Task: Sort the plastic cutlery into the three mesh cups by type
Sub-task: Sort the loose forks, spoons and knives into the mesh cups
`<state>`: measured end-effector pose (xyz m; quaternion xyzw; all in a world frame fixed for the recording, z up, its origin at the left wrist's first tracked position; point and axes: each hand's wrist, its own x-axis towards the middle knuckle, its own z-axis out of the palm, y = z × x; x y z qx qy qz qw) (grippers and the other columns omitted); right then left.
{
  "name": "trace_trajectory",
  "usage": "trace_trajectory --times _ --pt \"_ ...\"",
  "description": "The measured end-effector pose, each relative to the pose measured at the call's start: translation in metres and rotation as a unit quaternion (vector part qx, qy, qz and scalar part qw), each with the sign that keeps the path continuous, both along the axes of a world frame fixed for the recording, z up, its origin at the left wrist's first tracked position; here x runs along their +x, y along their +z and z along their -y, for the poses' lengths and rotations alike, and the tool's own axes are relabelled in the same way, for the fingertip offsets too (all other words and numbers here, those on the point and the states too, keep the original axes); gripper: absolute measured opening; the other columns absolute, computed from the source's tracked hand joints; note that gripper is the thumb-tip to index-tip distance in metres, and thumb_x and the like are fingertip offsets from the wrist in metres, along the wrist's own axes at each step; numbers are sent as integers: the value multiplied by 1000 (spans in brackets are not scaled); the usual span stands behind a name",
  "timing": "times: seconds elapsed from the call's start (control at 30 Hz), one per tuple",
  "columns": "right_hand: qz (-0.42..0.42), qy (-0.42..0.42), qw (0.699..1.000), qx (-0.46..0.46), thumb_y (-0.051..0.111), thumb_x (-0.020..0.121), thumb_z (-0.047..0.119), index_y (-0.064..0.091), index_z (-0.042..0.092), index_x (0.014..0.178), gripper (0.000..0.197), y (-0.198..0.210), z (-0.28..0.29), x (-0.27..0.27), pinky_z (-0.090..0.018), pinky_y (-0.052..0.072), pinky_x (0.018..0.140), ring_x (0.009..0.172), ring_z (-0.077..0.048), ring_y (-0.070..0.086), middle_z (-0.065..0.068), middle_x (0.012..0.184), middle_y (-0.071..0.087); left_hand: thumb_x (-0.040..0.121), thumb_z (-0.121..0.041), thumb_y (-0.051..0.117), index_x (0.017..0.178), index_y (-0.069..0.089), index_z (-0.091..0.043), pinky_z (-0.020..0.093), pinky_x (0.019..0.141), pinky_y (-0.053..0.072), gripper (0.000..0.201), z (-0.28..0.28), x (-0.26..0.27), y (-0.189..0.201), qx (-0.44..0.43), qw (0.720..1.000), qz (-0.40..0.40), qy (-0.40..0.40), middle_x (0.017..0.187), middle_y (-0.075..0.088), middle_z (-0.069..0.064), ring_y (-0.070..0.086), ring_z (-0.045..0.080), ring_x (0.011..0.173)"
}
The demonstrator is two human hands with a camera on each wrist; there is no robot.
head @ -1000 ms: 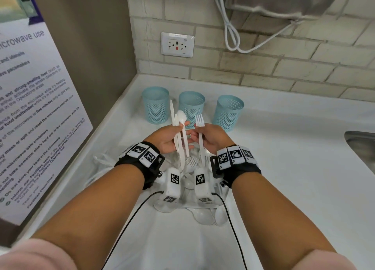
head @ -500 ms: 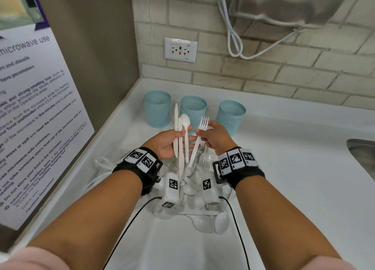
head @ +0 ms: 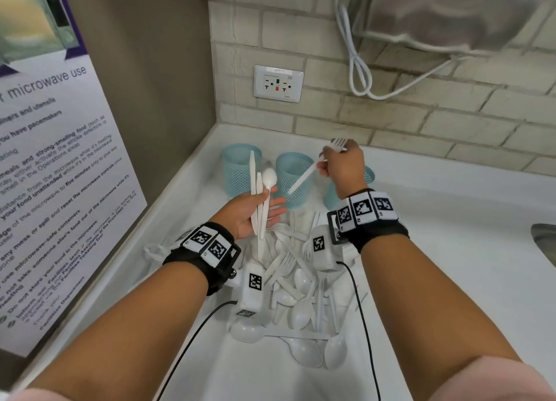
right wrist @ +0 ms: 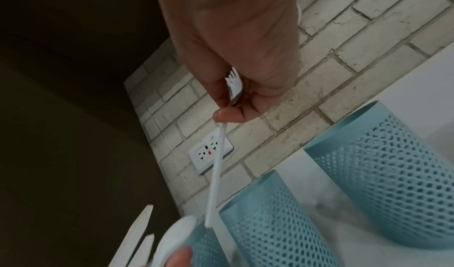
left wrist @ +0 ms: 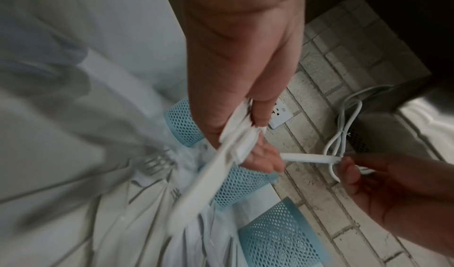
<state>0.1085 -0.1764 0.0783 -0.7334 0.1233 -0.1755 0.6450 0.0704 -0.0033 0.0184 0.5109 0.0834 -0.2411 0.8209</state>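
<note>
Three teal mesh cups stand in a row at the back: left cup (head: 237, 175), middle cup (head: 293, 179), and right cup (head: 331, 197), which my right hand partly hides. My left hand (head: 267, 203) holds two white knives (head: 253, 187) and a white spoon (head: 268, 179) upright, the thumb pressing them to the palm in front of the left and middle cups. My right hand (head: 326, 159) pinches a white fork (head: 304, 176) near its head, tines up, handle slanting down-left over the middle cup. The same fork (right wrist: 216, 166) appears in the right wrist view, above two of the cups.
A heap of white plastic cutlery (head: 298, 289) lies on the white counter (head: 451, 250) under my wrists. A brick wall with a socket (head: 278, 83) and a hanging white cable (head: 358, 69) is behind the cups. A poster panel (head: 54, 172) bounds the left side; a sink edge (head: 544, 241) shows at right.
My right hand has pulled the fork away from the left hand and raised it back and right, above the cups. The left hand keeps the knives and spoon in about the same place.
</note>
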Motion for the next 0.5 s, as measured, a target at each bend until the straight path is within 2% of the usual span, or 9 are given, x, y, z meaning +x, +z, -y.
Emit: trace_trajectory --times 0.13,0.23,0.3,0.37,0.43,0.5 --pt "52 -78 995 46 44 93 4 47 6 96 4 9 18 10 -23 47 47 49 -16 55 -9 76 56 100 -23 42 125 55 -15 17 51 52 29 3 6 -2 6 1000 -6 30 104 65 6 63 15 80" --pt "67 -95 992 38 38 96 6 46 5 96 8 8 24 13 -26 54 55 52 -17 59 -14 84 58 99 -24 43 120 58 -15 13 42 45 27 10 9 -2 13 999 -2 38 92 64 4 64 6 59" --pt "51 -79 995 21 35 97 7 49 3 100 15 2 22 16 -32 57 64 57 -21 62 -19 87 60 99 -25 44 114 61 -15 11 40 41 25 13 11 -3 9 999 -2 37 89 64 2 56 1 47" --pt "24 -45 999 1 36 98 9 52 1 105 18 -7 17 20 -41 57 76 66 -28 65 -21 86 63 98 -26 45 107 63 -16 11 38 38 23 15 12 -5 2 1000 -6 30 87 63 2 51 0 44" --pt "-14 -4 998 -56 43 95 11 53 2 99 14 -17 12 22 -50 52 87 82 -38 66 -25 89 66 99 -25 45 104 64 -16 12 38 38 21 15 13 -5 -5 1000 -12 21 87 63 1 49 1 44" --pt "-51 24 994 -92 47 94 13 56 2 90 14 -23 10 24 -51 50 89 91 -40 64 -24 94 65 99 -20 43 103 63 -15 12 38 37 21 13 12 -6 -15 1000 -18 10 87 63 1 49 1 45"
